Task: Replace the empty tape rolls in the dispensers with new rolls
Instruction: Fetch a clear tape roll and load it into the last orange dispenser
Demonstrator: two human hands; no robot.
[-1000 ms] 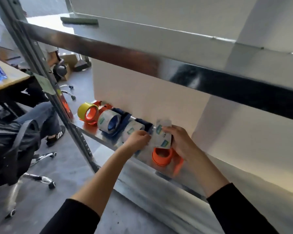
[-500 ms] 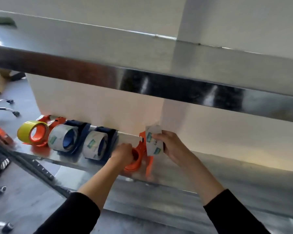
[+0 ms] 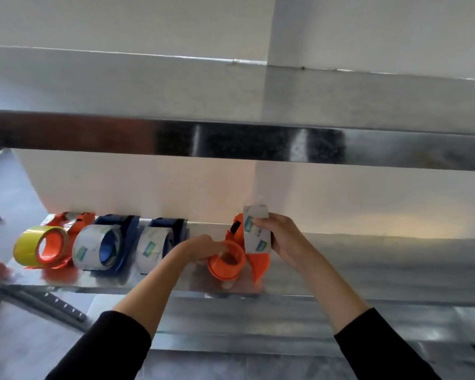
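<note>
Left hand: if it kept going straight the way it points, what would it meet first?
The left hand already sits at the orange dispenser's hub; pushing on, it would likely press into that hub, then the new roll in the right hand. Depth is unclear.

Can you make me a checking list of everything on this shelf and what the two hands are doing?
Surface: shiny metal shelf, against a pale wall.
Job's things: yellow roll on orange dispenser; two clear rolls on blue dispensers; orange dispenser with a bare hub; new clear roll held beside it.
Clutter: nothing seen.
Grippers: left hand at the orange hub; right hand grips the new roll.
Cables: nothing seen.
Surroundings: upper metal shelf; grey floor at left.
</note>
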